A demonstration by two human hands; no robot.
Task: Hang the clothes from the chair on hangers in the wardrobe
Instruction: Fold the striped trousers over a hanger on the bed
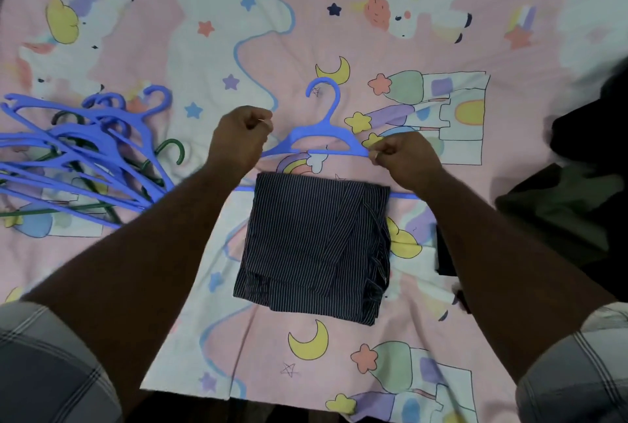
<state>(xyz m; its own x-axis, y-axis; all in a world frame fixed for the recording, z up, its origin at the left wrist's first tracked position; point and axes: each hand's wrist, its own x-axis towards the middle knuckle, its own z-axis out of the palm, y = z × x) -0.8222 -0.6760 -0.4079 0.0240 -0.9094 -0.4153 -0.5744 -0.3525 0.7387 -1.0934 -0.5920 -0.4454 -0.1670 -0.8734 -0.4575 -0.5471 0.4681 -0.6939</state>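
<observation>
Far to the left of the left hand (241,137): a heap of hangers (85,157), mostly blue, a few dark green, tangled on the bed sheet (153,48). Pink sheet with moons, stars and unicorns.

Left hand curled into a fist, at the left end of the blue hanger (319,140). Seems to pinch that end, but fingers hide the spot, so hard to be sure. Checked sleeve (51,365) at the bottom left corner, bare arm running up from it.

Between the two hands: the blue hanger, lying flat on the sheet, hook pointing away from the body, close to a yellow moon print.

Just below both hands, nearer the body: folded striped cloth (316,246), dark with thin pale lines. Draped over the hanger's bottom bar, with the bar's blue ends poking out on each side. Folded part spread flat on the sheet between the two arms.

Right hand (404,157) curled tight, pinching the right end of the hanger with fingertips.

To the right of the right hand, well apart: dark clothes (577,205) in a blurry pile at the edge of the bed.
</observation>
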